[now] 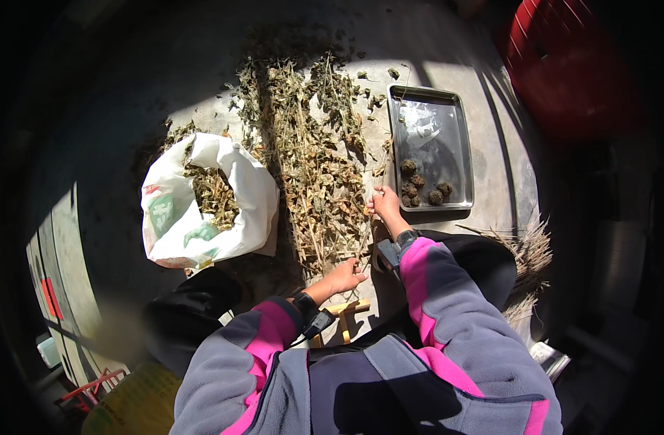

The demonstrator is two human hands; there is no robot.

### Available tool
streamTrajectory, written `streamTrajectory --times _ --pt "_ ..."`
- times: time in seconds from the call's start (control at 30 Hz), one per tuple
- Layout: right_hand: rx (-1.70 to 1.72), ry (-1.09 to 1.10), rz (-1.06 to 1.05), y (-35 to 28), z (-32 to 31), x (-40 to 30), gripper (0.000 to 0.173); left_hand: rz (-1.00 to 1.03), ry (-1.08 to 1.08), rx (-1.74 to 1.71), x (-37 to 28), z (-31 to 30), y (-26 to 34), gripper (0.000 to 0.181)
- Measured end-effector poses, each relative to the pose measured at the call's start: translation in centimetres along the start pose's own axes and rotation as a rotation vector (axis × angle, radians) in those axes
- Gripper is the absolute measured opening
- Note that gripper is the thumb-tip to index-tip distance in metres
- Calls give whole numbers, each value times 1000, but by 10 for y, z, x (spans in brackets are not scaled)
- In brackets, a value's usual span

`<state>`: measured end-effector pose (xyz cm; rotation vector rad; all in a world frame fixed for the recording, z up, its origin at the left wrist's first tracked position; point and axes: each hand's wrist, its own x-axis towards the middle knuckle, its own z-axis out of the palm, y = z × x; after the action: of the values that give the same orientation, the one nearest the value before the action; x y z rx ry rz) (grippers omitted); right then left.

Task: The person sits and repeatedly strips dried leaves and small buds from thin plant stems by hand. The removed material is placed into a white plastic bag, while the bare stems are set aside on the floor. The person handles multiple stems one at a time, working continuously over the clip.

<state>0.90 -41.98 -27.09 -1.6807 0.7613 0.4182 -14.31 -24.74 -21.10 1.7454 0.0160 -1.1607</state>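
Note:
My right hand [386, 203] pinches a thin dried plant stalk [386, 156] beside the metal tray. A few withered leaves cling to this stalk, and its upper end leans along the tray's left rim. Lower and to the left, my left hand [344, 277] has its fingers curled around what looks like the stalk's lower end. A wide layer of dried leafy stalks [323, 190] lies on the concrete floor in front of me. At its left stands a white woven sack [256, 201] with its mouth rolled down, holding crumpled dried leaves [215, 196].
The metal tray [457, 157] holds several round brown clumps [435, 197] at its near end. Bare stalks [527, 250] are heaped by my right knee. A small wooden stool [349, 308] is between my legs. A red object [565, 70] stands at the far right.

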Motion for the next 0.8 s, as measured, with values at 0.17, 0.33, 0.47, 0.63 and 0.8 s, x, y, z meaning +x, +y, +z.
streamTrajectory --times 0.17,0.33,0.47,0.63,0.8 --pt "18 -18 13 36 9 23 29 -93 -17 -91 13 -19 -17 58" --pt "-494 123 -151 47 3 26 44 -134 -4 -92 19 -21 -21 57" --pt "-606 251 -144 40 2 20 62 -123 56 -138 22 -17 -23 57" --pt "-626 289 -76 36 4 12 63 -83 99 -147 34 -15 -36 54" --pt "-649 208 -184 32 8 8 24 -75 113 -192 40 -15 -49 55"
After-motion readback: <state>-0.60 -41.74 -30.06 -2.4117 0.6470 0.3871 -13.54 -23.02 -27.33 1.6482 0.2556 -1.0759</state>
